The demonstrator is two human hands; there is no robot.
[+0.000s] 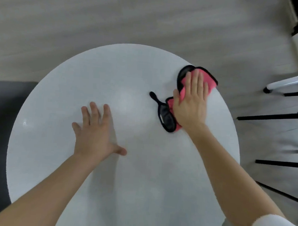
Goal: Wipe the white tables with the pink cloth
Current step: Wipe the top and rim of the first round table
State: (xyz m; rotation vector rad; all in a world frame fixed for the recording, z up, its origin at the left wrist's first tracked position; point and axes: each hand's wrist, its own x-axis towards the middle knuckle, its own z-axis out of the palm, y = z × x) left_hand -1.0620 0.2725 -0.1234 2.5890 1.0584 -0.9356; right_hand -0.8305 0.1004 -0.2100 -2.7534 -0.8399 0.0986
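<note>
Right now the pink cloth [206, 81] sits at the far-right edge of the round white desk [121, 190], pinned flat under the right hand [191, 100]. That hand is open, palm down, fingers straight and pointing away from the person; it presses the cloth rather than gripping it. The cloth is pink with black edging, and its long axis runs from near-left to far-right, roughly along the desk rim. A black loop sticks out toward the desk centre.

The left hand [97, 134] is open too, fingers spread, flat on or just above the bare desk near the middle, holding nothing. It lies well apart from the cloth, so the right hand does the wiping.

My read: most of the unwiped area lies left of and nearer than the cloth, so the next stroke likely pulls back toward the centre.

There's a small pale tag on the black part; the text is too blurred to read. No other writing visible.
</note>
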